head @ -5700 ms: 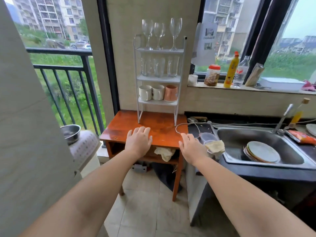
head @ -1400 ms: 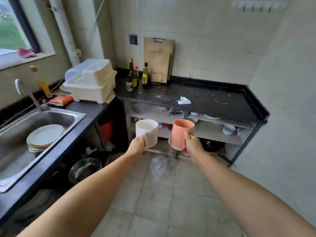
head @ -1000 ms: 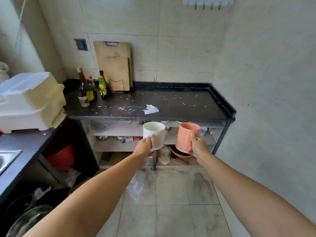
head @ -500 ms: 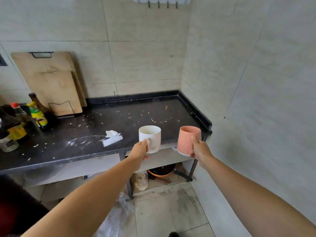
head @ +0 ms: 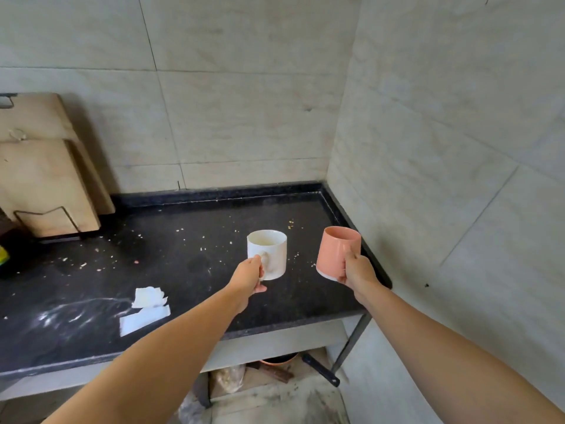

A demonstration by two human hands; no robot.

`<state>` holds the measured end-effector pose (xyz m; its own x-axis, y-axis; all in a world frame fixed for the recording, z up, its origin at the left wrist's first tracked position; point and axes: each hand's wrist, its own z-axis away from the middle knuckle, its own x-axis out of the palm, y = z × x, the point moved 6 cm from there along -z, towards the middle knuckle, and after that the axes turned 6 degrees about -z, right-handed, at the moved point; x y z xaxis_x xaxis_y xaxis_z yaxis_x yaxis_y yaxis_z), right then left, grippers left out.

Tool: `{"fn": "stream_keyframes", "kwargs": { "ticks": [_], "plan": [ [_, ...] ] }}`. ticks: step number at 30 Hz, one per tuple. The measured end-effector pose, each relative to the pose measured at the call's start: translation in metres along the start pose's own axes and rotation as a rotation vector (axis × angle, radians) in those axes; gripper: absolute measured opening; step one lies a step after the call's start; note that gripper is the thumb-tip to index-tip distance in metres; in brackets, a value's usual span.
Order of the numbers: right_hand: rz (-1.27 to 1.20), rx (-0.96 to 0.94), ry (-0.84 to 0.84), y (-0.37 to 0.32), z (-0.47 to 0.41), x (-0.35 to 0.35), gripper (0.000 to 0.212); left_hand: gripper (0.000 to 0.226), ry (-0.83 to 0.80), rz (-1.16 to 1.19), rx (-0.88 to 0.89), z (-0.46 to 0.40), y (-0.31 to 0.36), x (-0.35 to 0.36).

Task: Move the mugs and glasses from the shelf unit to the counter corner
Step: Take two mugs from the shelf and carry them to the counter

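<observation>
Change: mugs that hung over the floor short of the counter a moment before were, by this frame, out above the black counter [head: 189, 270] itself; I had closed the last of the approach.
Left hand: my left hand [head: 249, 275] pinched the handle of the white mug [head: 270, 255], fingers curled round it, mug upright and clear of the surface.
Right hand: my right hand [head: 356, 272] wrapped the lower side of the pink mug [head: 336, 252], which tipped slightly toward 11 o'clock, its base lifted off the counter.
Position: both mugs hovered near the counter's right end, the pink one at 3 o'clock of the white one, just short of the corner where the two tiled walls [head: 428, 133] met at 12 o'clock.
Meaning: I judged the carry all but done and the set-down next; the first two pieces had not yet landed, and the other mugs and the glasses would want further trips.
Surface: dark stone, strewn with pale crumbs; torn paper scraps [head: 145, 307] lay at 9 o'clock of my left hand.
Room: wooden cutting boards [head: 46, 175] leaned on the back wall at far 9 o'clock; open shelving showed below the counter.
</observation>
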<state>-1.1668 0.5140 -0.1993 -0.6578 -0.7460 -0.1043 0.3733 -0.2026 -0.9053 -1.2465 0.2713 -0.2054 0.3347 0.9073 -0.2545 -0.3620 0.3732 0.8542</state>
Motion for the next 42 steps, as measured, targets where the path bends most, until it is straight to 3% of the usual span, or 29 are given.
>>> {"fn": "stream_keyframes", "kwargs": {
  "ticks": [11, 14, 17, 20, 32, 42],
  "plan": [
    [-0.024, 0.078, 0.002, -0.033, -0.149, 0.055, 0.059, 0.029, -0.083, -0.034, -0.076, -0.173, 0.061, 0.024],
    [-0.030, 0.099, -0.006, -0.038, -0.185, 0.068, 0.057, 0.043, -0.118, -0.041, -0.110, -0.212, 0.074, 0.034],
    [-0.036, 0.115, -0.017, -0.043, -0.214, 0.081, 0.056, 0.035, -0.133, -0.065, -0.133, -0.240, 0.080, 0.042],
    [-0.005, 0.121, -0.025, -0.045, -0.251, 0.095, 0.057, 0.044, -0.138, -0.084, -0.172, -0.278, 0.082, 0.054],
    [0.033, 0.035, -0.027, -0.058, -0.370, 0.138, 0.059, 0.039, -0.015, 0.024, -0.076, -0.371, 0.101, 0.098],
    [0.059, -0.063, -0.010, -0.041, -0.393, 0.145, 0.052, 0.039, 0.032, 0.078, -0.060, -0.404, 0.089, 0.116]
  ]
}}
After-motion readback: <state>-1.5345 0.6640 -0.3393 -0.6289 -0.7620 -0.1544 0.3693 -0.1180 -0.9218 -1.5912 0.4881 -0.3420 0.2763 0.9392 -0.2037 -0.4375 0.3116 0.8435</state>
